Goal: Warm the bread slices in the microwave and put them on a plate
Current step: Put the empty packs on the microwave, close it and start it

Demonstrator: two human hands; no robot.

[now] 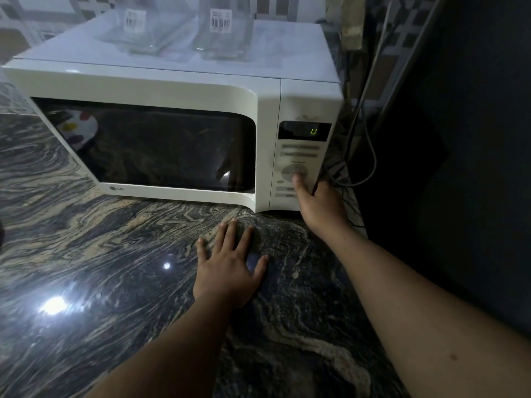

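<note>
A white microwave (161, 84) stands on the marbled counter (100, 254) with its door shut. Its dark window hides the inside; no bread shows, only reflections. The green display (313, 131) is lit. My right hand (319, 205) grips the microwave's lower right corner, thumb pressed on the round control dial (294, 170). My left hand (230, 268) lies flat on the counter in front of the microwave, fingers spread, holding nothing.
Two clear glass containers (138, 27) (221, 30) stand on top of the microwave. Cables (365, 133) hang down behind its right side. A dark panel (459, 139) rises at the right. Light glares off the counter at the lower left.
</note>
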